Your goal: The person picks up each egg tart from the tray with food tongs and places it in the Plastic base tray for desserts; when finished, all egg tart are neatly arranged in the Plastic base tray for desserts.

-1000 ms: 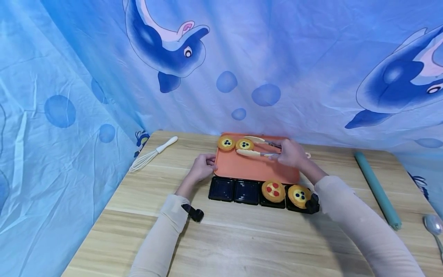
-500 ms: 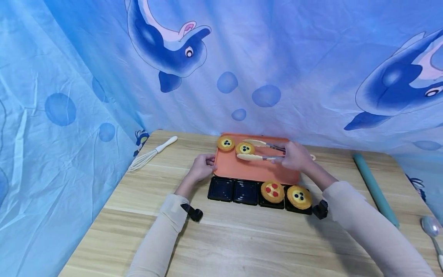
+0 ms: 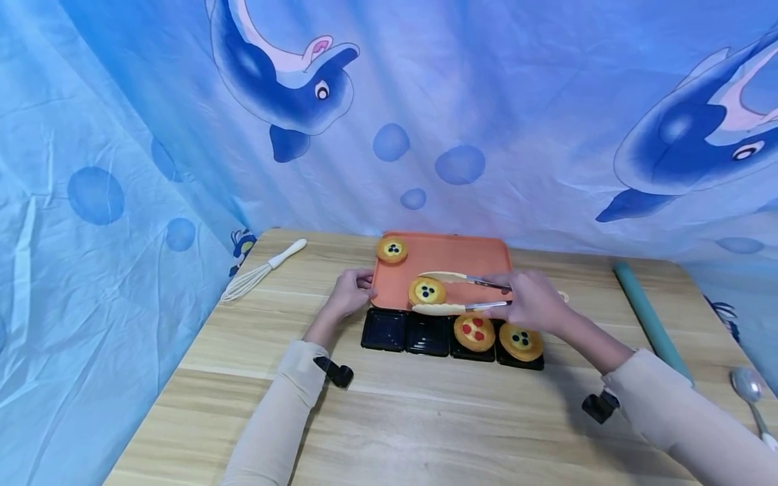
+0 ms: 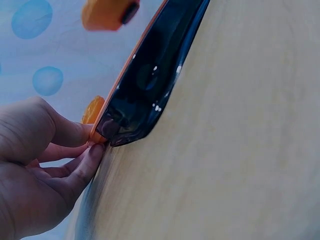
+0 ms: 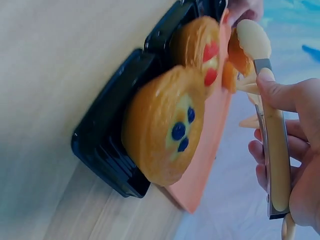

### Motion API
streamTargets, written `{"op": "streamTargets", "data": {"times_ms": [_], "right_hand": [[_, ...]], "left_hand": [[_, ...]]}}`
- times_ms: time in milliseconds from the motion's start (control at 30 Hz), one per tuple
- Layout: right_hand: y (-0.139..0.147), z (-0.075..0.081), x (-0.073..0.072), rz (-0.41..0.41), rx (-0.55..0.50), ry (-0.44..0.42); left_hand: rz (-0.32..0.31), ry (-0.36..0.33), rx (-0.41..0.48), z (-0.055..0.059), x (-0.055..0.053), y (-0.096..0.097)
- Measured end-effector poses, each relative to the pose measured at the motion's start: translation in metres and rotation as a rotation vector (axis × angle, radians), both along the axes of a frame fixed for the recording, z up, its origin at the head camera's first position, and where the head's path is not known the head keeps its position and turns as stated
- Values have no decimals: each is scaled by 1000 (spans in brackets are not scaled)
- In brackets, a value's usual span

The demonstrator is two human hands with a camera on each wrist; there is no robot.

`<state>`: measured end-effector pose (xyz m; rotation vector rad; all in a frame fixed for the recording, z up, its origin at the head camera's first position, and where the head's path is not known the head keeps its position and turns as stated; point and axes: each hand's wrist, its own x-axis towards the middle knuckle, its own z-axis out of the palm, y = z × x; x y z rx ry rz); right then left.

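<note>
My right hand (image 3: 535, 300) grips a pair of tongs (image 5: 276, 155) with cream tips. Between those tips is a tart with three blueberries (image 3: 427, 291), raised over the front left part of the orange tray (image 3: 468, 253). My left hand (image 4: 45, 160) pinches the tray's left edge between thumb and fingers. Another blueberry tart (image 3: 392, 250) lies in the tray's back left corner. Along the tray's front runs a row of black square boxes (image 3: 384, 330). The two left boxes hold nothing; the right ones hold a strawberry tart (image 3: 475, 333) and a blueberry tart (image 5: 162, 125).
A white whisk (image 3: 252, 280) lies at the left of the wooden table (image 3: 425, 432). To the right are a green rolling pin (image 3: 653, 320) and a spoon (image 3: 746, 385). A blue dolphin-print curtain (image 3: 516, 101) hangs right behind the tray.
The tongs have closed on the second blueberry tart and carried it from the tray's back edge toward the front boxes. My left hand stays on the tray's edge.
</note>
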<state>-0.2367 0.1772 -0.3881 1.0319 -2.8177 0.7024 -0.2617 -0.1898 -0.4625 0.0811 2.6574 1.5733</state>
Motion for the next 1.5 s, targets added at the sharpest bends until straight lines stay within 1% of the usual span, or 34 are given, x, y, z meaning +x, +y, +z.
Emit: {"op": "streamTargets", "data": {"times_ms": [100,233,367,500,700,800,1067,1267,1500], "right_hand": [[1,3,12,7,-7,10],[4,6,23,15,-15,-5],[6,8,29,13,-8,-25],[7,5,33,7,26,-16],[4,-2,35,30,52,-25],[3,-4,35,26,64,-14],[3,-5,35,37,66,-11],[7,-2,36,48,59,-46],[9,2,32,32,23,-97]], "left_hand": [[-4,2,-7,-1,1,0],[-6,3,-17,-1,2,-1],[-2,15,-22,-1,1,-1],[-8,20,-28,-2,0,0],[-14,10,-14,-2,-1,-1],[-16,1,-12,-1,0,-1],[-6,-2,-12,1,2,0],[-4,-2,-14,1,1,0],[-3,-10,-7,3,2,0]]}}
